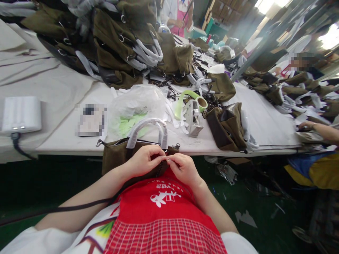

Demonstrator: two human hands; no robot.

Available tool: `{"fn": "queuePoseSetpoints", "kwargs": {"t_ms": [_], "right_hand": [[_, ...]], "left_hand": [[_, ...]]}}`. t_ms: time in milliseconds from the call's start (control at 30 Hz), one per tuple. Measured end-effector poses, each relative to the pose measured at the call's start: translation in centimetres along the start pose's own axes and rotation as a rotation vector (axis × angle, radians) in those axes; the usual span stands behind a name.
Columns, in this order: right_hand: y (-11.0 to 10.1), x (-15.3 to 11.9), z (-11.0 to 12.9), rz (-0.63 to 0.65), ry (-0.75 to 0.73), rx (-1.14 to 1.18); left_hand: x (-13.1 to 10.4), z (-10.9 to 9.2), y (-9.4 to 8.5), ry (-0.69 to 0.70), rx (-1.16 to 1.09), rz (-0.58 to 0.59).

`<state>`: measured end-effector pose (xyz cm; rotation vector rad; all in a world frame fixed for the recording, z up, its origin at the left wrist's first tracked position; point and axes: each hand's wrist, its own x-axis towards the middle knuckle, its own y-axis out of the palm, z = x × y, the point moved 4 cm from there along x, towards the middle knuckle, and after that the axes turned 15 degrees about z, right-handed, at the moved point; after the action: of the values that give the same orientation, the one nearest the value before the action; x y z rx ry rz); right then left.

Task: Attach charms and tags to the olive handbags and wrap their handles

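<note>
An olive-brown handbag (pixel 113 155) lies between my body and the table edge, its zipper along the top and its handles (pixel 148 123) wrapped in white film. My left hand (pixel 144 160) rests over the bag's front, thumb and fingers pinched together. Just to its right, my right hand (pixel 184 169) is pinched too, its fingertips meeting those of the left. Whatever sits between the fingertips is too small to make out. A dark chain (pixel 159 169) hangs just below them, partly hidden by the left hand.
A clear plastic bag (pixel 137 102) with green slips, a tape dispenser (pixel 194 118) with a green roll, a phone (pixel 91 120) and a white power bank (pixel 21 113) lie on the table. Olive bags (pixel 113 46) are heaped behind. Another bag (pixel 227 127) stands right. Co-workers (pixel 181 17) are beyond.
</note>
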<state>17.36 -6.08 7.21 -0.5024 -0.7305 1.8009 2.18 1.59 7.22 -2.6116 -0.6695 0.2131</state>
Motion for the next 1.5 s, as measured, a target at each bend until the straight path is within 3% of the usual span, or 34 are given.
{"fn": "queuePoseSetpoints", "kwargs": {"t_ms": [467, 700, 933, 1033, 1133, 1233, 1367, 1500], "right_hand": [[0.3, 0.0, 0.4, 0.092, -0.037, -0.162], [0.3, 0.8, -0.1, 0.129, -0.036, -0.175], [0.1, 1.5, -0.3, 0.238, -0.028, -0.165], [-0.1, 1.4, -1.8, 0.068, 0.095, -0.067], [0.2, 1.0, -4.0, -0.125, 0.317, 0.01], [1.7, 1.0, -5.3, -0.08, 0.424, 0.056], [3.8, 1.4, -5.4, 0.016, 0.487, 0.11], [4.8, 1.7, -5.5, 0.003, 0.513, 0.216]], "left_hand": [[0.2, -0.4, 0.3, 0.038, -0.031, 0.039], [0.4, 0.4, 0.6, 0.008, -0.135, 0.005], [0.5, 1.9, 1.4, -0.032, -0.278, 0.051], [0.0, 2.9, 0.8, -0.094, -0.218, -0.06], [-1.0, 4.7, 0.3, -0.255, -0.204, -0.148], [-1.6, 6.2, 1.2, -0.37, -0.277, -0.041], [-1.5, 6.7, 2.5, -0.345, -0.247, -0.004], [-1.1, 6.9, 3.0, -0.312, -0.359, 0.06]]}}
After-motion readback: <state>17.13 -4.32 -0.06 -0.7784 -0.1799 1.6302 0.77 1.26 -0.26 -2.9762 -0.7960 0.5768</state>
